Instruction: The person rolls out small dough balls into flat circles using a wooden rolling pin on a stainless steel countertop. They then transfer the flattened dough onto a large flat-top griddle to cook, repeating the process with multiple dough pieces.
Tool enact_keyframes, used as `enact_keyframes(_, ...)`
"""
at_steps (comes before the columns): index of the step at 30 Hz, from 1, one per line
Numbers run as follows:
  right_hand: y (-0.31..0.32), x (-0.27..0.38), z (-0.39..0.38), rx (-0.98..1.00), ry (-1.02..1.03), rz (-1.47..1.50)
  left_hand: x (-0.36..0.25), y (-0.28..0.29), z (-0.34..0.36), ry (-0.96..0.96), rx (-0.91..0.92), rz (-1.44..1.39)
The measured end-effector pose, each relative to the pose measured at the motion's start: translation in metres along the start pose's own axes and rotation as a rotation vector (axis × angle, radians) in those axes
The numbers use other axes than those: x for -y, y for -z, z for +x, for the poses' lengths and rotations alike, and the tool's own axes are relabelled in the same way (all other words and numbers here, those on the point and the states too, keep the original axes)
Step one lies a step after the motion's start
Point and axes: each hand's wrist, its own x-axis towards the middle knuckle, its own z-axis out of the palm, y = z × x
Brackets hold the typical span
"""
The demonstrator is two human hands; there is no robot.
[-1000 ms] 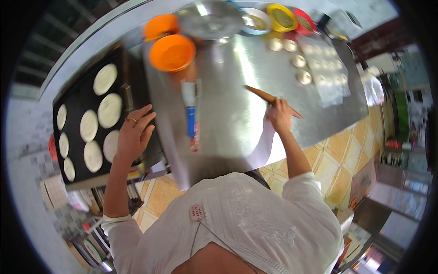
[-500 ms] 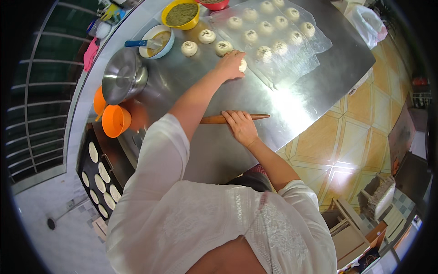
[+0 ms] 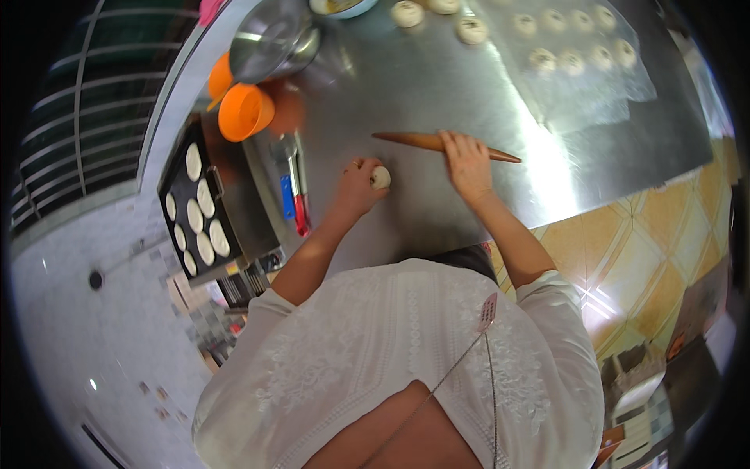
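Note:
On the near part of the steel table [image 3: 406, 215], my left hand [image 3: 358, 190] is closed around a round white dough ball [image 3: 380, 178]. My right hand [image 3: 467, 162] grips a tapered wooden rolling pin [image 3: 414, 140], which lies slantwise on the table ahead. Three dough balls with dark specks on top, one of them this dough ball [image 3: 472, 30], stand apart at the far edge. More speckled balls sit under a clear plastic sheet [image 3: 582, 109] at the far right.
To the left are a steel bowl [image 3: 273, 43], an orange cup [image 3: 247, 113] and a red-handled utensil [image 3: 300, 207] beside a blue-handled one [image 3: 287, 195]. A dark tray [image 3: 187, 242] holds several flat dough ovals. A pale blue bowl [image 3: 344, 9] stands at the far edge.
My left hand has brought a dough ball back from the far group toward me. My right hand keeps hold of the rolling pin, now tilted differently. The view has shifted nearer.

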Motion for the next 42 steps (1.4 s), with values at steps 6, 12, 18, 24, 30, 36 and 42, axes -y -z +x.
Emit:
enact_keyframes(6, -0.005, 0.015, 0.013, 0.006, 0.013, -0.045, 0.015, -0.027, 0.003, 0.001, -0.085, 0.039)
enact_keyframes(12, -0.006, 0.018, 0.016, 0.059, 0.004, -0.144, -0.005, -0.045, 0.014, -0.029, -0.130, 0.175)
enact_keyframes(18, 0.011, 0.038, 0.021, 0.198, 0.072, -0.048, 0.030, -0.062, 0.010, 0.016, -0.418, -0.341)
enact_keyframes(24, -0.001, 0.118, -0.010, 0.438, 0.219, 0.043, 0.047, -0.030, -0.041, 0.066, -0.249, 0.017)
enact_keyframes(30, -0.069, 0.100, 0.094, 0.133, -0.005, -0.186, 0.064, -0.003, 0.043, 0.066, -0.465, 0.057)
enact_keyframes(36, 0.003, 0.146, -0.034, 0.626, -0.002, -0.164, 0.062, -0.044, -0.035, -0.028, -0.244, -0.036)
enact_keyframes(42, -0.064, 0.103, 0.098, 0.076, -0.097, -0.154, 0.068, -0.001, 0.064, 0.042, -0.519, -0.031)
